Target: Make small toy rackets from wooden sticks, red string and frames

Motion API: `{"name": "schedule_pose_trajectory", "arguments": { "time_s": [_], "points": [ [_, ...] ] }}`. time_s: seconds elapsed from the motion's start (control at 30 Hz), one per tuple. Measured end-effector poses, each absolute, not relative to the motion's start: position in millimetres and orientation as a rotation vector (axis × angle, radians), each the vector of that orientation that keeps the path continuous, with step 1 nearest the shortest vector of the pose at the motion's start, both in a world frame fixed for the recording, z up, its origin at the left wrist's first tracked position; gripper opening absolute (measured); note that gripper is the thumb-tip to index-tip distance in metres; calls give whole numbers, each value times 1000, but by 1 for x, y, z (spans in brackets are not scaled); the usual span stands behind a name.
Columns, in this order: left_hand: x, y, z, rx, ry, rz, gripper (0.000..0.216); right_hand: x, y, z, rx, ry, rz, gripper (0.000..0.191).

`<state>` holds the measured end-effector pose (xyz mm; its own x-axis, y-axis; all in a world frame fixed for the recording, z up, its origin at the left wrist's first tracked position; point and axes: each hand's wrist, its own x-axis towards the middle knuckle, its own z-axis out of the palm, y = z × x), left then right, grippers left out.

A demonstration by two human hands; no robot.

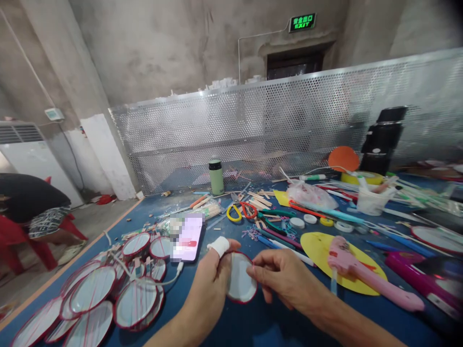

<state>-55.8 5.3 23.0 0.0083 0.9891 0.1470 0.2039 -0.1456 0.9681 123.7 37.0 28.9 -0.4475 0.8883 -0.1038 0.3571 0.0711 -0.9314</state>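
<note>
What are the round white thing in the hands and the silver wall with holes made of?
Round white disc: maybe paper or plastic, I can't tell which; its pale face looks smooth inside a red edge.

Silver screen: probably metal with a soft shine, judging by its grey gleam and punched holes.

I'm watching from afar, and this is a workshop, a handcraft one by the look of it. Here's the blue bench (282,332), crowded with tools: pliers (278,212), scissors (241,208), a pink glue gun (376,278), a white cup (372,205) packed with slim implements. Wooden sticks (261,200) lie scattered mid-bench, and over on the left, red-rimmed discs (93,289) sit heaped, many alike, so I'm calling it batch work. Behind runs a perforated metal screen (235,130), then a rough concrete wall (155,43), with a lit green exit sign (303,22) up high. Off left, another person (29,195) sits on a red stool (39,250).
</note>
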Motion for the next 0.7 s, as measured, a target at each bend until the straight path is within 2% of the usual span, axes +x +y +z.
{"name": "schedule_pose_trajectory", "arguments": {
  "time_s": [0.17,0.37,0.47,0.7],
  "points": [
    [-67,9,26,1742,1415,1021,22,129,38,30,-1236,-1888,1219,26],
    [-69,9,31,1713,1442,686,19,136,37,36,-1177,-2091,985,22],
    [-68,7,27,1703,1349,631,19,141,37,40,-1137,-2138,826,26],
    [-71,2,20,1790,1237,527,19,138,25,51,-1058,-2290,884,37]
  ]
}}
